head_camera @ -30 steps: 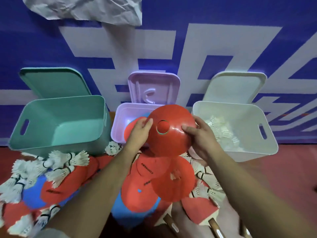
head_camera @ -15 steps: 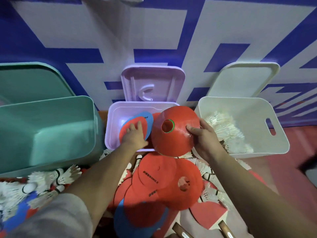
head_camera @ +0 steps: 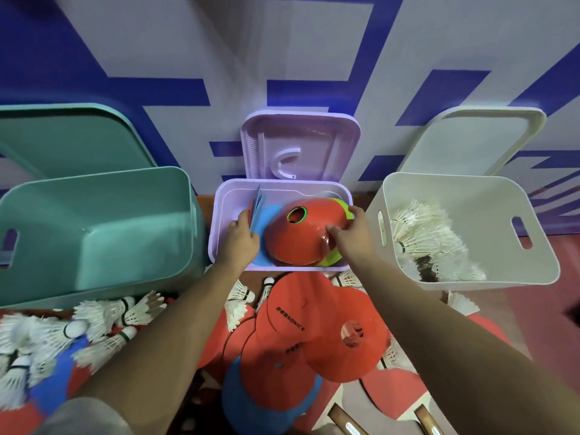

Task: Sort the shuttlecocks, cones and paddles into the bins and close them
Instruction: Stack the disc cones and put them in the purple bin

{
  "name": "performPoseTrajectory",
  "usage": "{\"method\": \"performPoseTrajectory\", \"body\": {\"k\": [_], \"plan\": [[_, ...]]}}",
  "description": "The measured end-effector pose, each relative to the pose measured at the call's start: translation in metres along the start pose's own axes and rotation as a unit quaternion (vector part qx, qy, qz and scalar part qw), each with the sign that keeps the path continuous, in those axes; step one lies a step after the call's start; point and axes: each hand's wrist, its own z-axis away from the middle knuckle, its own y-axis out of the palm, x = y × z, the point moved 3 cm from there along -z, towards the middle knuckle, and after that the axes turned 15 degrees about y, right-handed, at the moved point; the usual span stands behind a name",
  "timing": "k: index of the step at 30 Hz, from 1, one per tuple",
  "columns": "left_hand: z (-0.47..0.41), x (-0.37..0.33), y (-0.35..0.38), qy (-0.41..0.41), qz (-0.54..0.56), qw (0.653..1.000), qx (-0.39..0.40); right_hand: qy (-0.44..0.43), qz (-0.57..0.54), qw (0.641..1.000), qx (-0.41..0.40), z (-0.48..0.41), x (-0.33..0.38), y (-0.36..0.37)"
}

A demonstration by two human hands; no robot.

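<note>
The purple bin (head_camera: 219, 221) stands open in the middle. My right hand (head_camera: 353, 238) grips a red cone (head_camera: 295, 237) and holds it low inside the bin, on top of a yellow-green cone (head_camera: 343, 208). My left hand (head_camera: 241, 243) is in the bin's left side and pinches flat blue and red cones (head_camera: 259, 205) that stand on edge against the wall. More red cones (head_camera: 314, 334) and a blue cone (head_camera: 244, 403) lie piled on the floor in front. Shuttlecocks (head_camera: 103, 318) are scattered at the left. Paddle handles (head_camera: 342, 423) show at the bottom edge.
An open green bin (head_camera: 94, 196) stands at the left, its lid (head_camera: 62, 136) leaning on the wall. At the right, a white bin (head_camera: 539, 252) holds several shuttlecocks (head_camera: 423, 233). The purple lid (head_camera: 301, 146) and white lid (head_camera: 470, 142) lean upright behind their bins.
My right hand has lowered the red cone from above the rim down into the purple bin. My left hand has tipped the flat cones up against the bin's left wall.
</note>
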Motion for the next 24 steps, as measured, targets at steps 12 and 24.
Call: {"method": "performPoseTrajectory", "body": {"k": [12, 24], "plan": [[0.025, -0.032, 0.023, 0.049, 0.008, 0.988, 0.146, -0.165, 0.197, 0.962, -0.092, 0.018, -0.02, 0.009], [0.153, -0.033, 0.061, -0.099, -0.027, 0.995, 0.007, -0.061, 0.244, 0.964, 0.09, 0.067, -0.119, -0.008]]}}
